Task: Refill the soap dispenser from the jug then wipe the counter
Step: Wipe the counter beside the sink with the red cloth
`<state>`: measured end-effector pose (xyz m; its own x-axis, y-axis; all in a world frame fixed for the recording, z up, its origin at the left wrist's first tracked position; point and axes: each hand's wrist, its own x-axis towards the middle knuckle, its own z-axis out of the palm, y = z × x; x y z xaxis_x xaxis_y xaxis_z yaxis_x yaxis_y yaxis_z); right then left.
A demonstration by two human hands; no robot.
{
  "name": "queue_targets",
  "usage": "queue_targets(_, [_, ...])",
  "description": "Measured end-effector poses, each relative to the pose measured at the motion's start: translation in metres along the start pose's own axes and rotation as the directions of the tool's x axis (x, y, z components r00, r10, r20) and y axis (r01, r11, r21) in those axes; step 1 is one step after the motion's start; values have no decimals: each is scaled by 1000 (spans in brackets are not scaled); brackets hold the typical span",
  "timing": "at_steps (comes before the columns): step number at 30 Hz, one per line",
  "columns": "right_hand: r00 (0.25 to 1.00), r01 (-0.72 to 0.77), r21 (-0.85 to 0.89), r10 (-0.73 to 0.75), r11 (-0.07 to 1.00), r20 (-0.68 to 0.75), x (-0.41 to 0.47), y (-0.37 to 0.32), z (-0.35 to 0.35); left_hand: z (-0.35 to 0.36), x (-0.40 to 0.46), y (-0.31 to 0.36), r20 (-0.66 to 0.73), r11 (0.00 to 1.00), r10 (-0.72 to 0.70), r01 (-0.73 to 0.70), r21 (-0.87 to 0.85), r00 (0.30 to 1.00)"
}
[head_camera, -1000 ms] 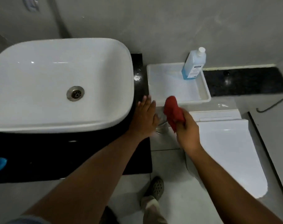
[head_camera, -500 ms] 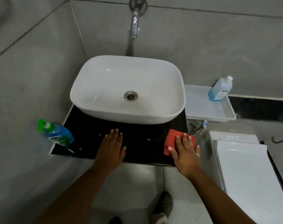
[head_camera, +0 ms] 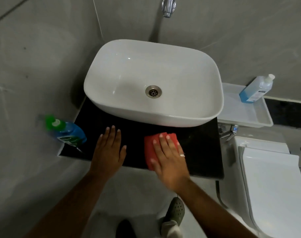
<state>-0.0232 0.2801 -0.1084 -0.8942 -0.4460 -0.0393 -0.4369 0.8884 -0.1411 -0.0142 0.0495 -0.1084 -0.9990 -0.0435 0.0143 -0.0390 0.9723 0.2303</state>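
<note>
Right hand: the right hand (head_camera: 170, 157) lies flat, fingers spread wide, pressing a red folded cloth (head_camera: 150, 148) onto the black glossy stone table (head_camera: 201, 150), near its front edge
Left hand: the left hand (head_camera: 108, 152) rests palm down and spread flat on the table, left of the cloth, holding nothing
Dispenser: the blue plastic soap dispenser with a green pump top (head_camera: 67, 131) stands at the table's far-left corner, against the grey wall
Jug: the clear plastic bottle of blue liquid with a white cap (head_camera: 255, 89) stands tilted in the white plastic tray (head_camera: 259, 121), right of the white oval ceramic basin (head_camera: 129, 74)
Basin: it sits on the table's far part, just beyond both hands
</note>
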Motion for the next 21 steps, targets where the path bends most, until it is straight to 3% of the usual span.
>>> queue_targets(2, [994,108,-54,-107,993,23,-25,45,-2,0,0,-1,7,1000,0,0,-1,1000])
queue_targets(3, [998,59,-59,-58,997,19,-37,66,-5,-1,0,-1,11,1000,-1,1,-5,1000])
queue_targets(5, [980,-198,-18,198,980,-14,-52,90,-12,-2,0,-1,14,1000,-6,6,-12,1000])
queue_targets(6, [937,-346,5,346,938,-40,-50,90,-12,-2,0,-1,14,1000,-10,10,-17,1000])
queue_targets(8, [773,-627,59,630,777,-73,-31,64,-8,-4,0,-1,24,999,-15,16,-32,1000])
queue_targets(10, [617,-775,144,786,616,-37,5,21,-7,-5,-1,-1,16,998,-27,28,-50,1000])
queue_targets(11, [624,-770,161,781,618,-14,22,-2,-5,-6,-1,-1,10,998,-32,33,-59,999])
queue_targets(12, [690,-714,151,724,684,-16,33,-24,-1,-7,-1,-2,7,997,-34,34,-63,999])
queue_targets(14, [871,-483,80,488,872,-60,42,-61,8,-10,-3,-2,8,998,-25,25,-54,1000])
queue_targets(16, [977,-209,35,210,977,-41,32,-70,11,-12,-5,-2,18,1000,-1,1,-22,1000])
queue_targets(19, [996,91,-25,-91,996,9,-3,-20,9,-15,-5,-2,39,1000,24,-24,-1,999])
queue_targets(21, [998,66,-66,-65,996,20,-35,34,4,-15,-4,0,48,999,44,-44,7,998])
